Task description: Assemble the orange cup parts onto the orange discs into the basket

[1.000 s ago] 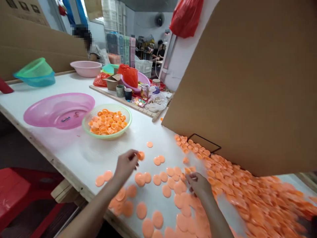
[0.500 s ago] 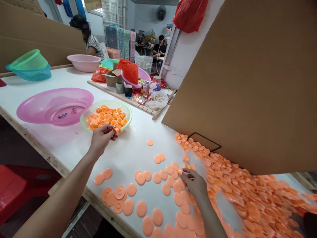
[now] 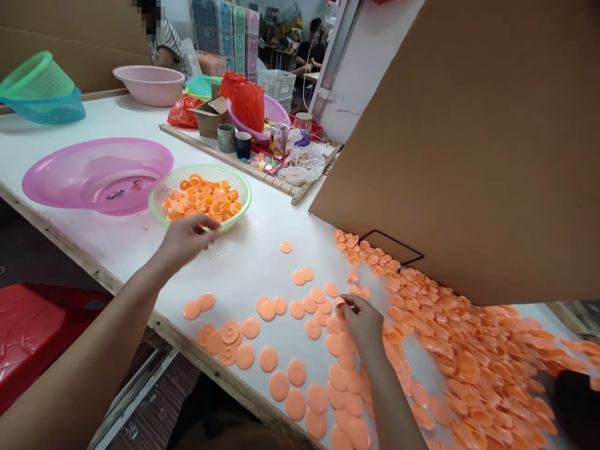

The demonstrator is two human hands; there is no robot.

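Orange discs (image 3: 269, 359) dot the white table (image 3: 234, 275) — coloured crates (image 3: 225, 37) stacked beyond.

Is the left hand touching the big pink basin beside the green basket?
Apart: the head view shows white tabletop between the left hand and the big pink basin.

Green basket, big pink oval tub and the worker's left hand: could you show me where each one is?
Green basket (image 3: 238, 178): head view, inner side wall.
Pink oval tub (image 3: 89, 170): head view, bare inside.
Left hand (image 3: 186, 239): head view, back of the hand.
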